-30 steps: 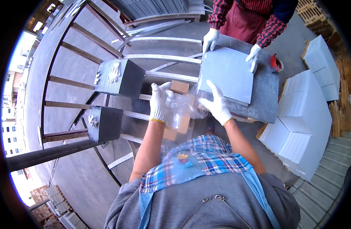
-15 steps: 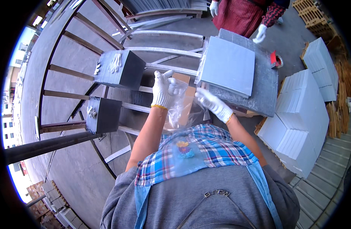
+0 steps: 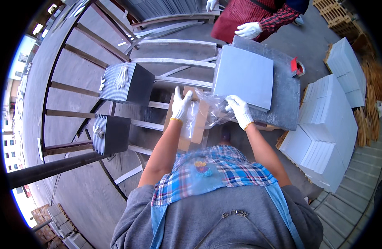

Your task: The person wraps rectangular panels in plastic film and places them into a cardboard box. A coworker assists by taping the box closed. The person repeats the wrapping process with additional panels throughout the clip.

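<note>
My left hand, in a white knit glove, is at the far left part of an open cardboard box, its fingers stretched and apart. Clear plastic bags lie inside the box and spill over its right side. My right hand, gloved too, has its fingers closed on a clear plastic bag between the box and the worktop. Just beyond that hand, a flat light-grey panel rests on the dark-grey worktop.
A red tape dispenser sits at the worktop's right edge. Across from me stands a co-worker in a red apron. Stacked grey panels, with loose gloves on top, rest on the metal rack at left. White stacks stand on pallets at right.
My left hand has moved down toward the box and its fingers have spread. My right hand has closed on the plastic and drawn it rightward. The co-worker has shifted left.
</note>
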The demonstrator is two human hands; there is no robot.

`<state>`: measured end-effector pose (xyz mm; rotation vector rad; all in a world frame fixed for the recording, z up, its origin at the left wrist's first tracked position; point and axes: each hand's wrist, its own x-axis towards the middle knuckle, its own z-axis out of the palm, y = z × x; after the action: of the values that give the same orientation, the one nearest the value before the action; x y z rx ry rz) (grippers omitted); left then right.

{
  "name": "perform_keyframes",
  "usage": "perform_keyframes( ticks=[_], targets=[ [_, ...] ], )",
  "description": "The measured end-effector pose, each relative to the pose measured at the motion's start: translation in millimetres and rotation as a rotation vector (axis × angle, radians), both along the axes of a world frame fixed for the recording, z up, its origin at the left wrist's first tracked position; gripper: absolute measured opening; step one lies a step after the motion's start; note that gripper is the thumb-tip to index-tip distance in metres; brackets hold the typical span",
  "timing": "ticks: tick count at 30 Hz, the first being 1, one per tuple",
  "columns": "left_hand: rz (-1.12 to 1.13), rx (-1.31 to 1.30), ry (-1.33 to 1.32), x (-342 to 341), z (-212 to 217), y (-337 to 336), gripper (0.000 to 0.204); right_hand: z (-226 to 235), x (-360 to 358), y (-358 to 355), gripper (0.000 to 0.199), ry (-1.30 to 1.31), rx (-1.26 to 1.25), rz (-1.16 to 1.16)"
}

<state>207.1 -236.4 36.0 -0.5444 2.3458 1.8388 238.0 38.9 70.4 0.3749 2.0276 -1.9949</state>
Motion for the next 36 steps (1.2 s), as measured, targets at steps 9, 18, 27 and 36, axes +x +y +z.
perform_keyframes(
  ticks=[9, 18, 27, 36],
  targets=[
    [-0.071, 0.360, -0.293, 15, -61, 77, 0.095, -41, -32, 66, 0.027, -0.097, -0.051, -0.048],
    [-0.751, -0.725, 0.410, -21, 26, 129, 0.106, -51, -70, 102, 0.028, -0.049, 0.032, -0.070],
    [-0.362, 0.263, -0.199, -68, 32, 144, 0.027, -40, -96, 167, 0.029, 0.127, 0.327, 0.076],
    [-0.247, -0.864, 0.216, -173, 2, 174, 0.039, -52, -139, 192, 0.030, 0.328, 1.017, 0.251]
  ],
)
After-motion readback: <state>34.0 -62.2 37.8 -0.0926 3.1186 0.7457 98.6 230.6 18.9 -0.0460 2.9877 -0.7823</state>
